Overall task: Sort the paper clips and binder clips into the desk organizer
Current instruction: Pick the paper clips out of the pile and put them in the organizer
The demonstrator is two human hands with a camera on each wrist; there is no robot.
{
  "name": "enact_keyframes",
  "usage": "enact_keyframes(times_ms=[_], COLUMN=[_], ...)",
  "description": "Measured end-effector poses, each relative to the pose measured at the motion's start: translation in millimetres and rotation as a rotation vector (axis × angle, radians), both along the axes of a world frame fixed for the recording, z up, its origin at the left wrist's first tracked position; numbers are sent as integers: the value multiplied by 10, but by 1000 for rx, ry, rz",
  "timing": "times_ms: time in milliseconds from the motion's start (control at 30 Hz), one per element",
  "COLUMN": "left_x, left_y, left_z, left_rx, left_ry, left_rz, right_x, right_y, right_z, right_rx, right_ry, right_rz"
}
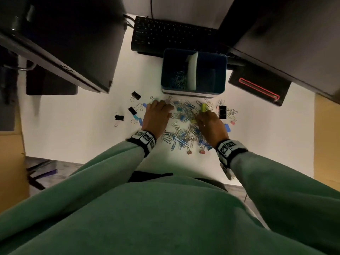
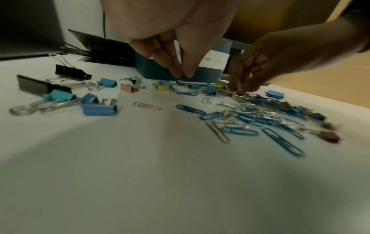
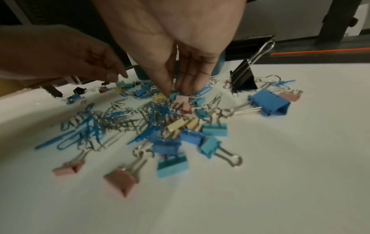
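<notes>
The blue desk organizer point(image 1: 220, 74) stands at the back of the white desk, with paper clips point(image 1: 178, 78) in its left compartment. In front of it lies a mixed pile of blue and silver paper clips point(image 1: 184, 124) and coloured binder clips point(image 3: 214, 129). My left hand point(image 1: 165, 105) hovers over the pile's left edge. Its fingers point down with thumb and fingertips point(image 2: 177, 74) nearly touching, and nothing shows between them. My right hand point(image 3: 174, 91) reaches down into the pile's middle and pinches paper clips next to a yellow binder clip point(image 1: 203, 107).
A black keyboard point(image 1: 174, 35) lies behind the organizer, between two dark monitors point(image 1: 64, 43). A black device with a red line point(image 1: 259, 85) sits at the right. Black binder clips point(image 1: 136, 95) lie at the left, and a large one point(image 1: 223, 112) at the right.
</notes>
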State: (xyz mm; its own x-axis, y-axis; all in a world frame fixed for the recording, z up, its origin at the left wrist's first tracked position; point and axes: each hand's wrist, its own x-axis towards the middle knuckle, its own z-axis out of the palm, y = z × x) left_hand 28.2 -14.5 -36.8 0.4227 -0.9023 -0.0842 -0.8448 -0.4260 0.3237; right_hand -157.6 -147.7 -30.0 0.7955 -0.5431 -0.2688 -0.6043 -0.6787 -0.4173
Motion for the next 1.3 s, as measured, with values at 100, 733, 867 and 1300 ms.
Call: enact_keyframes(times_ms=[100, 733, 867, 1300], left_x=[138, -37, 147, -316], left_y=[-93, -128, 17, 157], left_z=[-35, -5, 38, 13], left_rx=[72, -28, -23, 209], left_ry=[-12, 230, 120, 255], left_rz=[97, 29, 145, -66], right_x=[-42, 479, 450, 141], right_y=[-80, -185, -113, -453], right_z=[53, -165, -187, 157], right_rx=[-80, -68, -37, 462], right_ry=[39, 94, 68, -79], right_rz=[-37, 200, 225, -162])
